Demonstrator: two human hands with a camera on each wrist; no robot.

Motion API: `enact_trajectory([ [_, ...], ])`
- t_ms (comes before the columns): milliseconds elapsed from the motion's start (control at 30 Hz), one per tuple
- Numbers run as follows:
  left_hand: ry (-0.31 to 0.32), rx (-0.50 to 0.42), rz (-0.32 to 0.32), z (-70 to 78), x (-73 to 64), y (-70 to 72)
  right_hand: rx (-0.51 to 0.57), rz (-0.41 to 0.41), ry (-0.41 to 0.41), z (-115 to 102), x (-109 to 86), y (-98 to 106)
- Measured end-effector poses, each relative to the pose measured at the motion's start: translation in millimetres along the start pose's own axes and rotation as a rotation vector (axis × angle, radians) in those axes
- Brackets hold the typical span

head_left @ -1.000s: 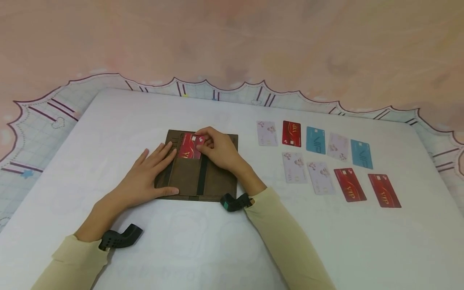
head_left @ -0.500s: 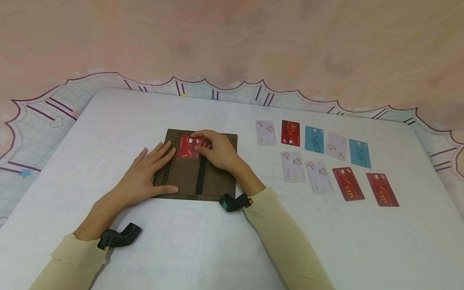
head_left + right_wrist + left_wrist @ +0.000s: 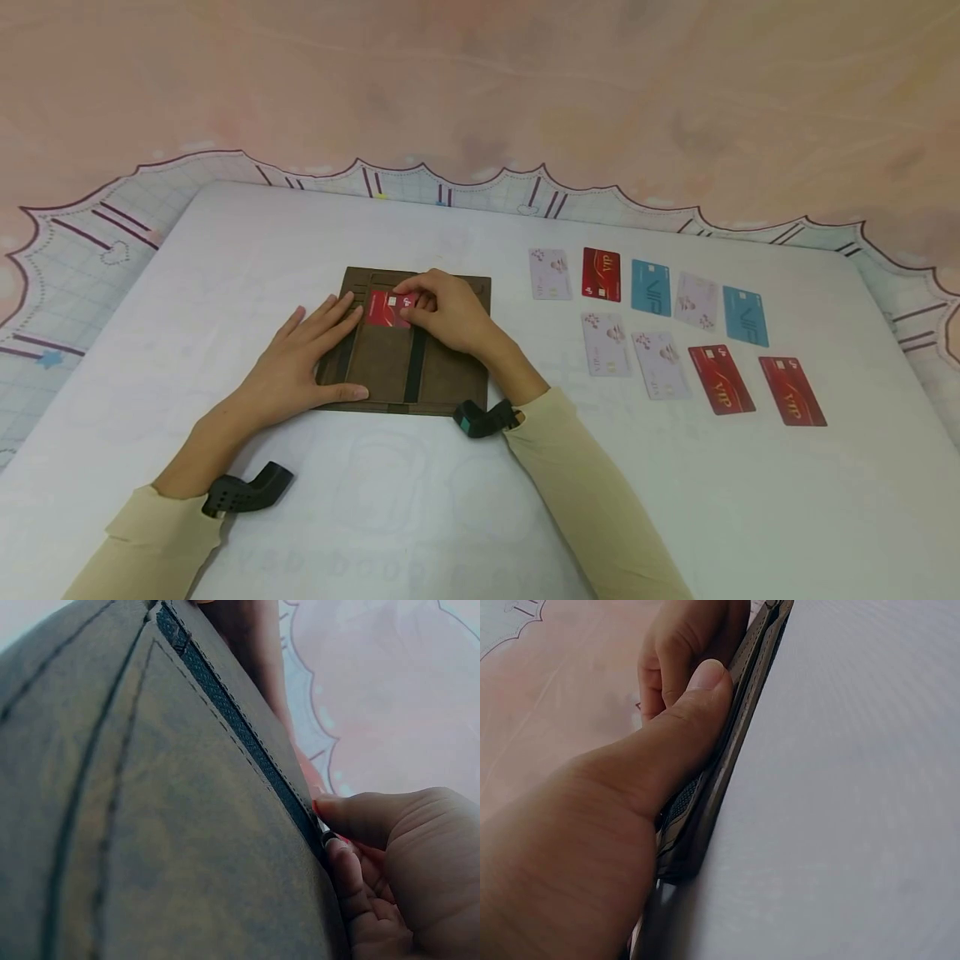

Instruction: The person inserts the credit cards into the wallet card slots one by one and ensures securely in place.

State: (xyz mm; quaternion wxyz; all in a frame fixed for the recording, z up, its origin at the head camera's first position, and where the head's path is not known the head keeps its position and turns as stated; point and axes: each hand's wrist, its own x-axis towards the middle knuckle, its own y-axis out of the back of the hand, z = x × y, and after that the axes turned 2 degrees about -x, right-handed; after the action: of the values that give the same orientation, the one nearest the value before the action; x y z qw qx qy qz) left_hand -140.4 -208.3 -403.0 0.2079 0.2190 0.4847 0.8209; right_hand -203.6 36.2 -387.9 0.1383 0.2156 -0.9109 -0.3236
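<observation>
A brown wallet point(image 3: 453, 375) lies spread out on the white table in the head view. In its upper left part, a red card point(image 3: 384, 308) sticks partly out of a pocket, its lower portion hidden inside. My right hand point(image 3: 455, 315) pinches the card's right side between thumb and fingers; the right wrist view shows this grip point(image 3: 360, 840) at the wallet's edge. Fingers spread, my left hand point(image 3: 303, 362) rests flat across the wallet's left side. Its thumb point(image 3: 682, 727) lies along the near edge in the left wrist view.
To the right lie several cards in two rows: pale floral ones such as this card point(image 3: 550, 274), red VIP ones like this card point(image 3: 722, 380), and blue ones like this card point(image 3: 651, 288). A patterned cloth point(image 3: 480, 92) borders the table's far side.
The red card has slid toward the near side, deeper into the wallet pocket, so less of it shows. My right hand has moved slightly with it; my left hand stays in place.
</observation>
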Motion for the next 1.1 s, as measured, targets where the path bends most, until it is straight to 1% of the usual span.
enact_trajectory([
  [333, 0.002, 0.000, -0.004, -1.3, -1.4, 1.1, -0.033, -0.004, 0.038, 0.7, 0.3, -2.5],
  [600, 0.000, 0.000, -0.005, -1.1, 0.1, -0.4, -0.042, -0.002, 0.035, 0.8, -2.0, -1.1],
  [767, -0.007, 0.002, -0.005, -0.3, 1.9, -0.4, -0.070, 0.000, 0.028, 1.9, -3.2, 0.0],
  [1000, -0.012, 0.011, -0.002, -1.4, 1.5, -0.7, -0.084, -0.015, 0.077, 3.6, -2.7, -0.5],
  [1100, -0.012, 0.008, -0.001, -1.5, 0.7, -0.7, -0.082, -0.028, 0.084, 3.5, -3.2, -0.8],
])
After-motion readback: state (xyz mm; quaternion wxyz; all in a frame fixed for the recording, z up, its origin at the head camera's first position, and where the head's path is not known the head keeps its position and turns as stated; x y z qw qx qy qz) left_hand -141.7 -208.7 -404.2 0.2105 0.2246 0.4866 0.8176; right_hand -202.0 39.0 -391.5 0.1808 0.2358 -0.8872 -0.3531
